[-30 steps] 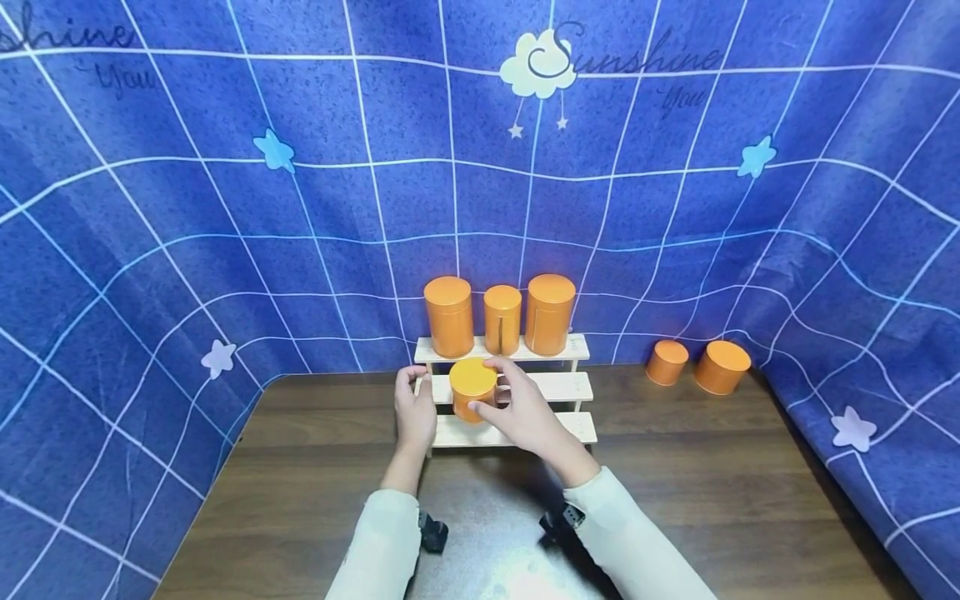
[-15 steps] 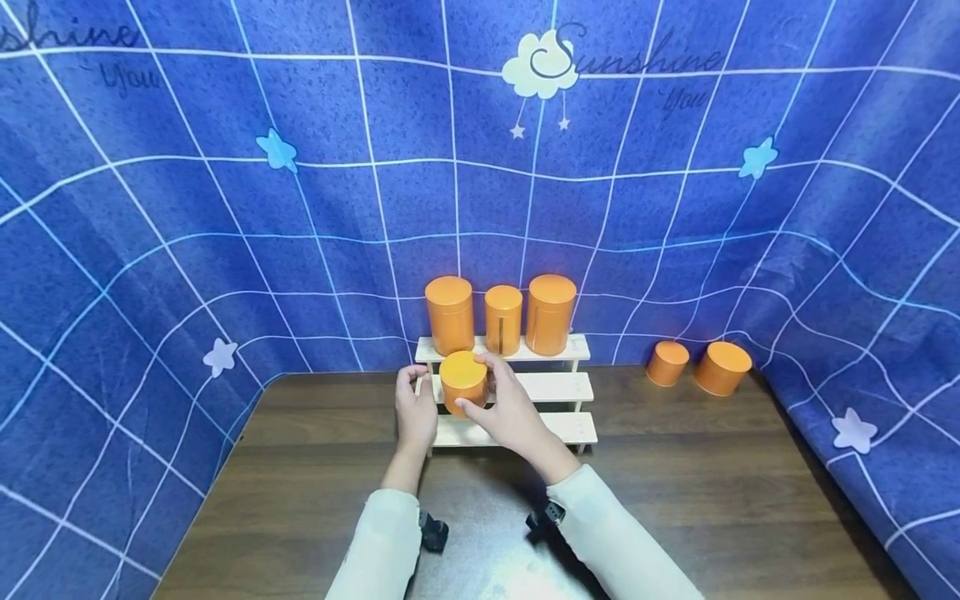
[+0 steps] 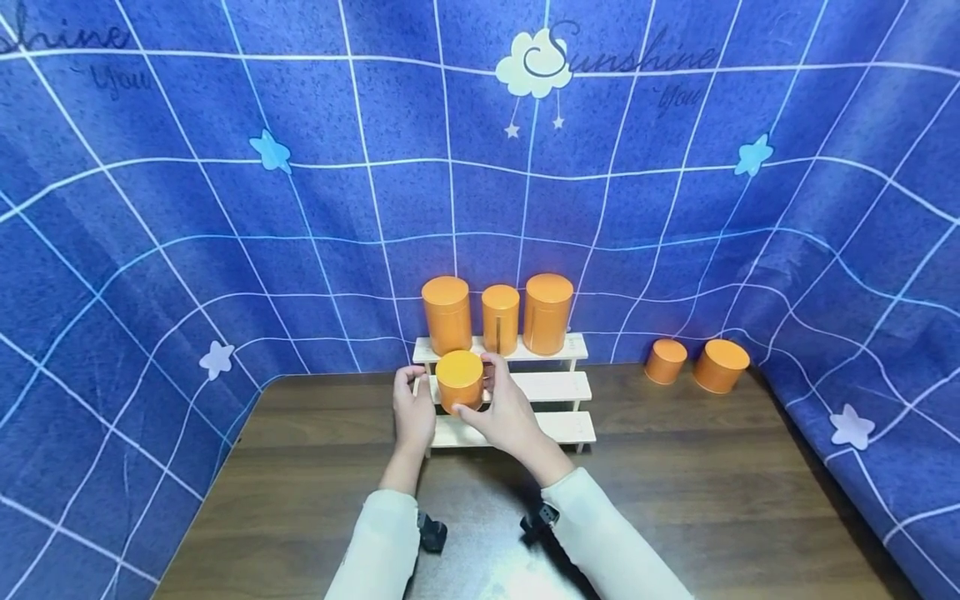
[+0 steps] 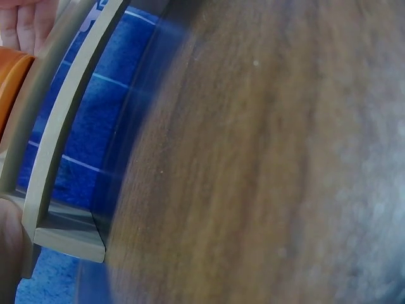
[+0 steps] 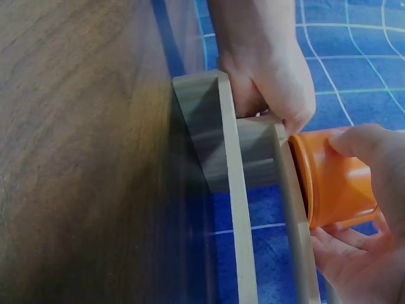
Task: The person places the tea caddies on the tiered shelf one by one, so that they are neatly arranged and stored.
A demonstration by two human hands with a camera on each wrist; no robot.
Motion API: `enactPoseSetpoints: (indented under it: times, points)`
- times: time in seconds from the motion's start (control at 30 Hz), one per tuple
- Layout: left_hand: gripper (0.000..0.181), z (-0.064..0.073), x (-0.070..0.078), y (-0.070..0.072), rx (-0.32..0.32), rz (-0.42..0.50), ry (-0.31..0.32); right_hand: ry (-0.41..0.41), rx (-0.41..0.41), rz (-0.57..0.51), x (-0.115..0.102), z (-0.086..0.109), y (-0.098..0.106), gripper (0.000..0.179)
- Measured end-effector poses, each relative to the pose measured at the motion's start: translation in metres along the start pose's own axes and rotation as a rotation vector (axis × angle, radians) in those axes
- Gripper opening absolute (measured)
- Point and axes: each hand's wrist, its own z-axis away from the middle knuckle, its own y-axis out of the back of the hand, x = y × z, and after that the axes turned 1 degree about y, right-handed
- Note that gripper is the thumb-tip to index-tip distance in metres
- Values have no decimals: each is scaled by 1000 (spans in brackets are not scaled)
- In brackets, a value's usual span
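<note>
My right hand [image 3: 510, 417] holds a short, round orange tin [image 3: 460, 383] with thumb and fingers around its right side. In the right wrist view, the orange tin [image 5: 342, 177] stands with its base right at a board of the small three-tier wooden rack [image 3: 555, 386], at the left part of the middle tier. My left hand [image 3: 414, 412] grips the rack's left end, fingers curled behind it. The left thumb [image 4: 9, 247] shows against the wood in the left wrist view. The bottom tier carries nothing.
Three taller orange tins stand on the top tier: left [image 3: 447, 317], middle [image 3: 500, 321] and right [image 3: 548, 315]. Two short tins, a smaller [image 3: 665, 362] and a wider [image 3: 722, 367], stand at the back right of the brown table [image 3: 675, 492]. Blue cloth [image 3: 637, 208] hangs behind.
The right hand has moved the short tin leftward, from near the rack's middle to the left part of the middle tier. The left hand has stayed at the rack's left end.
</note>
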Motion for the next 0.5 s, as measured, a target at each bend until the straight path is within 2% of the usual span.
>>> enactPoseSetpoints:
  times: [0.13,0.27,0.5]
  points:
    - [17,0,1,1,-1,-10,11,-37,-4,28,-2,1,1,84]
    - [17,0,1,2,1,-6,16,-36,-1,59,-3,-1,-1,77]
    - [17,1,1,2,-14,-24,26,-39,31,96,-3,-2,-5,77]
